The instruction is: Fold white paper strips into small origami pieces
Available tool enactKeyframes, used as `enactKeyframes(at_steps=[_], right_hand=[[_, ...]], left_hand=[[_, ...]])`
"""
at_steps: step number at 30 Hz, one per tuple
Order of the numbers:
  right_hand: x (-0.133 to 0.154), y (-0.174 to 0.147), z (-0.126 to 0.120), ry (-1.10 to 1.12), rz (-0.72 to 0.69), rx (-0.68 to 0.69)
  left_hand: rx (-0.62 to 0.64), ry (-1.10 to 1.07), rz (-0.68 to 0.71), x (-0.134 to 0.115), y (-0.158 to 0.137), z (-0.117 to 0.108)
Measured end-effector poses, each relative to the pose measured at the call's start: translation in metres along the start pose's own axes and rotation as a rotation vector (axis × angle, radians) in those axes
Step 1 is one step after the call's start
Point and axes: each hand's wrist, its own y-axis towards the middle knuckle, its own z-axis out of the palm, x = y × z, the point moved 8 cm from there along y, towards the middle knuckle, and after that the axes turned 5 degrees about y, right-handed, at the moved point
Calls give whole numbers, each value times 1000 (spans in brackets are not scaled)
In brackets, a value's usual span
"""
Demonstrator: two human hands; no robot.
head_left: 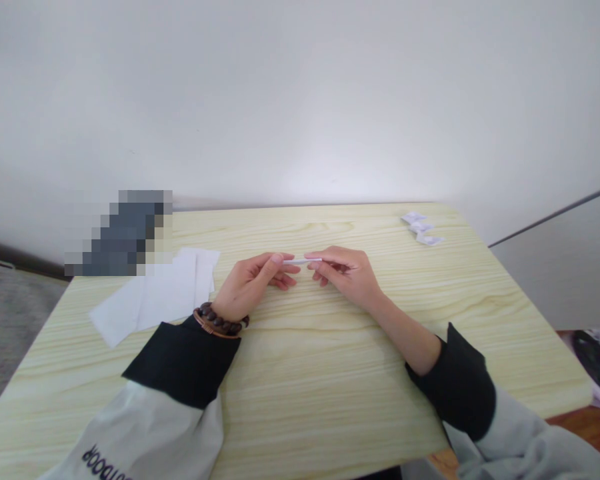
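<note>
Between my two hands a thin white strip of folded paper (pixel 301 261) is held edge-on above the table. My left hand (pixel 260 277), with dark beads at the wrist, pinches its left end between thumb and fingers. At the other end, my right hand (pixel 344 272) grips the strip with thumb and forefinger. Seen from the edge, the paper hides how it is folded. Several white paper sheets (pixel 167 293) lie overlapping beside my left wrist. Small folded paper pieces (pixel 421 228) sit in a row at the back right of the table.
The pale wood-grain table (pixel 330 387) stands against a white wall (pixel 300 100). A dark, pixelated object (pixel 123 233) is at its back left, next to the sheets. Off the right edge, a container with dark and white contents (pixel 597 363) stands lower down.
</note>
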Motion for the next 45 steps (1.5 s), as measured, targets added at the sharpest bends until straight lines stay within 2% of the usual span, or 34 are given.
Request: enactKeyframes(at_steps=[3, 5, 13, 18, 21, 25, 28, 31, 38, 42, 45], right_hand=[[9, -2, 4, -118, -116, 42], [11, -2, 6, -184, -147, 64], [1, -3, 11, -105, 19, 102], [-10, -3, 8, -71, 97, 49], [-9, -3, 9, -129, 58, 58], [4, -3, 12, -298, -71, 86], [11, -4, 14, -408, -155, 79], [13, -5, 14, -476, -199, 56], [13, -6, 11, -453, -227, -1], [15, -6, 4, -392, -226, -65], [23, -7, 0, -428, -316, -121]], left_hand=[[1, 53, -10, 1, 0, -1], [-10, 102, 8, 1, 0, -3], [-183, 68, 81, 3, 1, -16], [-152, 182, 78, 2, -2, -11], [-179, 415, 232, -14, -6, -8], [-320, 719, 536, -40, -17, -6], [-392, 842, 645, -47, -23, -4], [-371, 876, 701, -48, -24, 0], [-449, 1005, 689, -48, -26, -1], [-374, 884, 636, -45, -23, 0], [-355, 770, 551, -42, -21, -3]])
